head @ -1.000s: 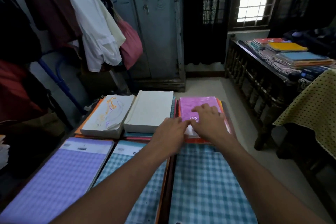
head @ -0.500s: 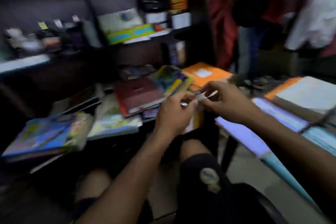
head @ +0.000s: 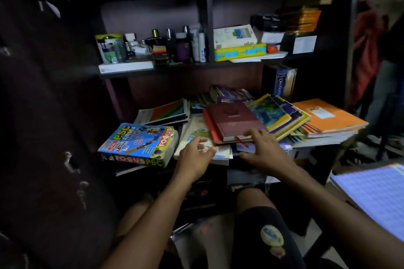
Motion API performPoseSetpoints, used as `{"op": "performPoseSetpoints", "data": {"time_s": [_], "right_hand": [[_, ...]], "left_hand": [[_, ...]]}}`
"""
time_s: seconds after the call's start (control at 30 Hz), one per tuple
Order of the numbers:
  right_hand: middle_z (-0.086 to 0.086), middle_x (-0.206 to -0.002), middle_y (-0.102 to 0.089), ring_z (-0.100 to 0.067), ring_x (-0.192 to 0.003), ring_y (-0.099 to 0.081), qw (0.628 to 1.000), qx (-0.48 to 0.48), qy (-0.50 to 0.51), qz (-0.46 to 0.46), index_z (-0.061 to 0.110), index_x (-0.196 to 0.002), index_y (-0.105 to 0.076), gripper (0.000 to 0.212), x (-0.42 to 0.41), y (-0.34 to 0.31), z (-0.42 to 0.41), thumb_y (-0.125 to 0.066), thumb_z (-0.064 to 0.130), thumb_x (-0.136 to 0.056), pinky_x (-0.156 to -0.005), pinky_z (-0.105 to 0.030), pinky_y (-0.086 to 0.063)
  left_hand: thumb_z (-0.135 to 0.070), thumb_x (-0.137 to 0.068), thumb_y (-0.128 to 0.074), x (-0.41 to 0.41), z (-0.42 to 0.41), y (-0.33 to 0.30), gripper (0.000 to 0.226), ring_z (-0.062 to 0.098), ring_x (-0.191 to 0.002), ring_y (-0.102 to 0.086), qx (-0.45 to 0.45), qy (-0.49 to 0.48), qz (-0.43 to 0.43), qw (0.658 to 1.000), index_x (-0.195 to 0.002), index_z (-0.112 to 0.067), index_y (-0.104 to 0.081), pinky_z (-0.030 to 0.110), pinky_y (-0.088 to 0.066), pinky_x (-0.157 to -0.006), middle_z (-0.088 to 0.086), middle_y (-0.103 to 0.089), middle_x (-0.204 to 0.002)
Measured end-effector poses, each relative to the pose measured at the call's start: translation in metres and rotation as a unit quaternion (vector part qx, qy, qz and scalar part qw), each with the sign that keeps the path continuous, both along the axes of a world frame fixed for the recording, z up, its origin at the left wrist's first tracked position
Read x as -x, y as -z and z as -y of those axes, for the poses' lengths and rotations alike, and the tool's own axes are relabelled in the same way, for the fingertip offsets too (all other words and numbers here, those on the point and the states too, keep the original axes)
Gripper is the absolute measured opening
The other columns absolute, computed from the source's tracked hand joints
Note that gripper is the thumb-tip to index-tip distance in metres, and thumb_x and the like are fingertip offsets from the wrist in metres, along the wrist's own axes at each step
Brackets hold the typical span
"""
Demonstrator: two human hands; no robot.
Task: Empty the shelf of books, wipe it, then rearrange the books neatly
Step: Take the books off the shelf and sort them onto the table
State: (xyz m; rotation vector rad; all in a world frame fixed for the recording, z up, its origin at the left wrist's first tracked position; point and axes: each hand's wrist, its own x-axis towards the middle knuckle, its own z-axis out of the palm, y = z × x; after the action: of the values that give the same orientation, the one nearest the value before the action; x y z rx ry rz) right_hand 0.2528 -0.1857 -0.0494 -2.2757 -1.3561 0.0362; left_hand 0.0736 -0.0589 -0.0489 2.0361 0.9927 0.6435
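- While you sat facing it, the dark shelf unit (head: 207,28) filled most of your view, and its lower shelf was crowded with loose books lying flat and overlapping.
- At the right end, an orange notebook (head: 330,116) topped a stack that jutted past the shelf edge.
- At the left end, the thick PSC guide (head: 140,142) lay flat with its spine toward you.
- In the middle, the maroon hardcover (head: 234,120) rested tilted on other books, with a yellow-edged book (head: 273,113) just beside it on the right.
- Behind these, a blue dictionary (head: 281,82) stood upright against the back of the shelf.
- On the upper shelf, bottles (head: 175,43) stood left of the divider, and a yellow-and-blue box (head: 240,51) lay right of it.
- Your right hand (head: 262,150) was spread, fingers relaxed and gripping nothing, its fingertips (head: 254,132) at the near edge of the maroon hardcover.
- Your left hand (head: 194,157) hung loosely curled over a pale book (head: 196,132) below the maroon one, holding nothing.
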Motion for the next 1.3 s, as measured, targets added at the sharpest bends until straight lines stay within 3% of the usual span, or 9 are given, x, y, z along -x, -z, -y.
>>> {"op": "performPoseSetpoints", "data": {"time_s": [0.2, 0.33, 0.47, 0.63, 0.8, 1.0, 1.1, 1.2, 1.3], "right_hand": [[-0.018, -0.142, -0.047, -0.039, -0.133, -0.039, 0.991, 0.012, 0.119, -0.053, 0.011, -0.147, -0.034, 0.081, -0.052, -0.011, -0.029, -0.053, 0.066, -0.092, -0.107, -0.046, -0.036], [-0.021, -0.13, -0.059, -0.039, -0.118, -0.054, 0.988, 0.046, 0.128, -0.069, 0.005, -0.134, -0.042, 0.077, -0.07, -0.017, -0.061, -0.05, 0.068, -0.092, -0.096, -0.044, -0.045], [-0.017, -0.124, -0.061, -0.036, -0.113, -0.058, 0.972, 0.001, 0.163, -0.172, 0.006, -0.127, -0.051, 0.081, -0.063, -0.017, -0.077, -0.057, 0.074, -0.083, -0.095, -0.045, -0.051], [-0.011, -0.097, -0.07, -0.023, -0.085, -0.067, 0.917, -0.109, 0.146, -0.355, 0.008, -0.102, -0.067, 0.071, -0.051, -0.008, -0.043, -0.074, 0.072, -0.072, -0.06, -0.029, -0.048], [-0.009, -0.101, -0.075, -0.02, -0.087, -0.073, 0.867, -0.228, 0.152, -0.417, 0.015, -0.1, -0.069, 0.065, -0.039, -0.009, 0.037, -0.08, 0.069, -0.066, -0.071, -0.032, -0.056], [-0.001, -0.102, -0.075, -0.017, -0.09, -0.074, 0.804, -0.348, 0.26, -0.406, 0.019, -0.109, -0.06, 0.061, -0.024, 0.002, 0.166, -0.086, 0.055, -0.068, -0.08, -0.039, -0.062], [-0.004, -0.095, -0.078, -0.017, -0.084, -0.075, 0.78, -0.373, 0.273, -0.42, 0.01, -0.11, -0.069, 0.048, -0.032, 0.006, 0.23, -0.084, 0.042, -0.077, -0.069, -0.029, -0.059], [-0.007, -0.098, -0.078, -0.023, -0.089, -0.075, 0.753, -0.372, 0.304, -0.449, 0.008, -0.113, -0.072, 0.047, -0.044, 0.021, 0.277, -0.08, 0.039, -0.08, -0.08, -0.039, -0.061], [-0.007, -0.1, -0.078, -0.031, -0.096, -0.074, 0.716, -0.393, 0.332, -0.472, 0.014, -0.112, -0.071, 0.038, -0.056, 0.038, 0.299, -0.08, 0.036, -0.082, -0.089, -0.057, -0.057]], "left_hand": [[-0.066, -0.084, -0.052, -0.063, -0.042, -0.009, 0.052, 0.031, -0.101, -0.067, -0.003, -0.041, -0.06, 0.997, -0.11, -0.023, -0.068, 0.039, -0.054, -0.088, 0.003, -0.072, -0.111], [-0.084, -0.055, -0.057, -0.098, -0.069, -0.016, 0.086, 0.03, -0.091, -0.07, 0.124, -0.04, -0.006, 0.992, -0.113, -0.021, -0.069, 0.045, -0.059, -0.086, 0.004, -0.073, -0.103], [-0.062, -0.08, -0.07, -0.108, -0.07, -0.028, 0.055, 0.022, -0.096, -0.063, 0.244, -0.013, 0.075, 0.967, -0.115, -0.02, -0.071, 0.033, -0.049, -0.088, -0.001, -0.07, -0.108], [-0.04, -0.077, -0.073, -0.095, -0.037, -0.026, 0.048, 0.035, -0.086, -0.074, 0.348, 0.055, 0.173, 0.92, -0.117, -0.014, -0.069, 0.055, -0.061, -0.077, 0.017, -0.076, -0.102], [-0.025, -0.09, -0.067, -0.071, 0.017, -0.009, 0.037, 0.035, -0.1, -0.071, 0.365, 0.147, 0.25, 0.884, -0.124, -0.012, -0.067, 0.044, -0.059, -0.081, 0.018, -0.073, -0.115], [-0.046, -0.084, -0.073, -0.113, 0.112, -0.005, 0.061, 0.04, -0.113, -0.066, 0.381, 0.307, 0.217, 0.845, -0.133, -0.012, -0.062, 0.056, -0.052, -0.099, 0.02, -0.069, -0.124], [-0.059, -0.096, -0.053, -0.152, 0.152, -0.006, 0.056, 0.032, -0.106, -0.071, 0.371, 0.343, 0.153, 0.849, -0.123, -0.014, -0.07, 0.047, -0.056, -0.091, 0.013, -0.075, -0.114], [-0.042, -0.104, -0.049, -0.197, 0.179, 0.006, 0.037, 0.021, -0.081, -0.072, 0.309, 0.355, 0.088, 0.878, -0.102, -0.016, -0.074, 0.031, -0.056, -0.07, 0.007, -0.077, -0.098], [-0.025, -0.103, -0.056, -0.241, 0.193, 0.022, 0.021, 0.02, -0.078, -0.068, 0.278, 0.403, 0.029, 0.871, -0.106, -0.02, -0.076, 0.028, -0.051, -0.066, 0.009, -0.077, -0.1]]}}
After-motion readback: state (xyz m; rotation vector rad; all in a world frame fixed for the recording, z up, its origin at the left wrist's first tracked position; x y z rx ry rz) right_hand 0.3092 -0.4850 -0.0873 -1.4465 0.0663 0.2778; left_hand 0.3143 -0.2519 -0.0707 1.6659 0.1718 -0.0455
